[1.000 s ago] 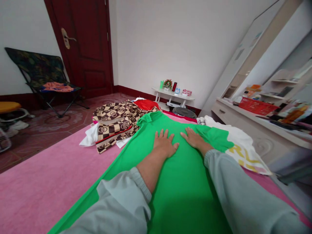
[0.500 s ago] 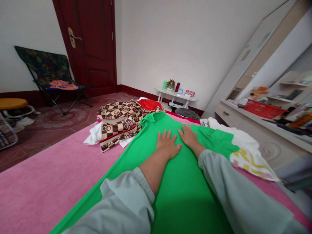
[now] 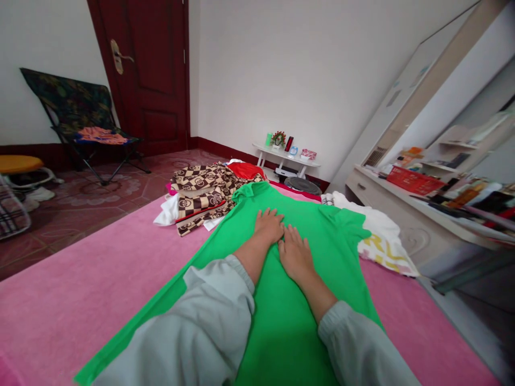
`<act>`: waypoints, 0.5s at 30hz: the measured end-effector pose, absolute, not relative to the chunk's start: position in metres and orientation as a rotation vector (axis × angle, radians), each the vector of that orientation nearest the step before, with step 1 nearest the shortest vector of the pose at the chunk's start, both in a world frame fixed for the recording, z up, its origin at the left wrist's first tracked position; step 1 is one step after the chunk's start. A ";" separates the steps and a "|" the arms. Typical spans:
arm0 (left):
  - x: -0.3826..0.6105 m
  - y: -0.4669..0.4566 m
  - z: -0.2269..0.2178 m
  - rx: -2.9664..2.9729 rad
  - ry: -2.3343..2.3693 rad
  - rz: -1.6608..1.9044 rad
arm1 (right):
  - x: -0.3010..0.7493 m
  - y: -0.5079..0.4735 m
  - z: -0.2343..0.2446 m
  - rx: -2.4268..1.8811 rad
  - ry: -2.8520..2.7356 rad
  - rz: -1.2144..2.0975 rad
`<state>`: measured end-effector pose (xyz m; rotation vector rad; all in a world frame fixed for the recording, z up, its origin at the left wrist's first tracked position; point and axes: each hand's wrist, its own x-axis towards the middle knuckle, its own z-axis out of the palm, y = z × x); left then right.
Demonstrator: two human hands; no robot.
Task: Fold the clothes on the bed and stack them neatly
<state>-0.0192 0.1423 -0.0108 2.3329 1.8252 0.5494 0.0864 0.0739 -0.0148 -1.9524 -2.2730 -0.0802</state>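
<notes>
A green short-sleeved garment [image 3: 289,332] lies spread over the pink bed cover [image 3: 132,268], its sleeves at the far end. Flat on its upper middle rests my left hand [image 3: 269,225], fingers stretched forward. Close beside it, my right hand [image 3: 296,254] also lies palm down on the green cloth with its fingers extended. The two hands almost touch. Beyond the left sleeve sits a heap of brown checked clothing [image 3: 201,185] with a red piece [image 3: 246,171] on top. A white printed shirt [image 3: 382,241] lies by the right sleeve.
A low white table [image 3: 285,155] with small items stands by the far wall. On the right is a dresser [image 3: 402,203] carrying a red basket [image 3: 414,181]. A folding chair [image 3: 96,118] with clothes and a yellow stool [image 3: 20,162] stand on the left, near the door [image 3: 148,69].
My right hand has slid nearer to me and leftward, up beside my left hand. My left hand has shifted slightly, still flat on the green cloth. The camera view has shifted a little.
</notes>
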 end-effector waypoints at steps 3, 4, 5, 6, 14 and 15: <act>-0.020 0.141 -0.010 2.351 1.822 0.512 | 0.088 0.073 -0.014 -1.939 -2.250 -0.058; -0.021 0.141 -0.010 2.359 1.819 0.493 | 0.089 0.073 -0.013 -1.932 -2.245 -0.046; -0.022 0.141 -0.010 2.369 1.810 0.468 | 0.090 0.073 -0.012 -1.924 -2.240 -0.034; -0.025 0.142 -0.009 2.384 1.792 0.442 | 0.090 0.073 -0.012 -1.917 -2.234 -0.023; -0.098 0.158 0.014 2.574 1.924 0.252 | 0.092 0.072 -0.010 -1.884 -2.199 0.030; -0.108 0.160 0.019 2.608 1.998 0.258 | 0.092 0.072 -0.010 -1.885 -2.195 0.039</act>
